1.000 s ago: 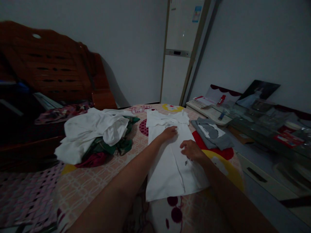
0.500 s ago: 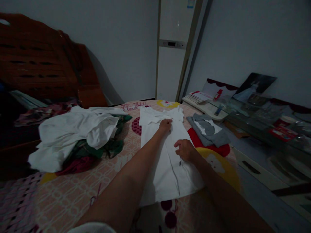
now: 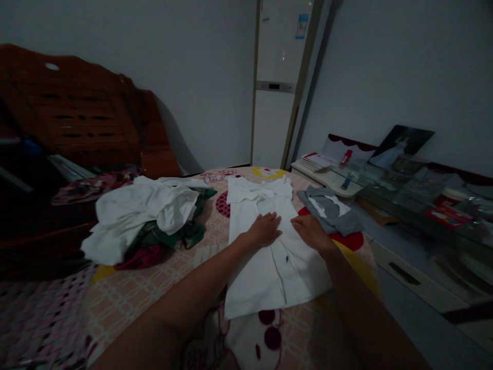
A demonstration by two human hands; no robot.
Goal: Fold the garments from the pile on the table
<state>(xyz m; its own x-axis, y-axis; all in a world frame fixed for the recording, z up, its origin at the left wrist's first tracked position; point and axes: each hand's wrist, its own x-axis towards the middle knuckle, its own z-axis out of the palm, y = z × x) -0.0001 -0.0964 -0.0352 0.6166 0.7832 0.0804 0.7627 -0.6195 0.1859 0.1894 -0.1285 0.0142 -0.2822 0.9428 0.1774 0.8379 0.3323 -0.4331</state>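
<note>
Down comes our left hand (image 3: pixel 265 229) from the neck end of the white garment (image 3: pixel 254 282), and where it was bunched a moment ago it now opens out, palm down on the cloth, fingers loosely extended and gripping nothing that we can see; our right hand (image 3: pixel 309 230) has slid out toward the garment's right edge, its fingers together and partly curled, and whether they pinch any cloth we can't tell. The garment lies lengthwise on the bench (image 3: pixel 127 288), neck end away from us, hem toward us, a long crease running down its lower half and a small dark mark right of that crease. Under it all we've got a rounded top with a pale pink patterned cover, yellow, red and dark-dotted patches showing. Over on our left sits a loose heap of white, green and dark red clothes (image 3: pixel 134 210); on our right, just beside the garment, a folded grey garment (image 3: pixel 344 222) with a white patch on top. Looking round this dim room, we have a carved wooden seat (image 3: pixel 80 113) at left, a pink woven surface (image 3: pixel 42 303) below it, and a tall white cabinet-like unit (image 3: pixel 271 123) with a display strip in the corner. To the right runs a glass-topped stand (image 3: pixel 385 190), cluttered, with papers (image 3: pixel 318 160), a red-and-white box (image 3: pixel 449 215) and a dark picture (image 3: pixel 400 146) leaning at the wall (image 3: pixel 416 67).
</note>
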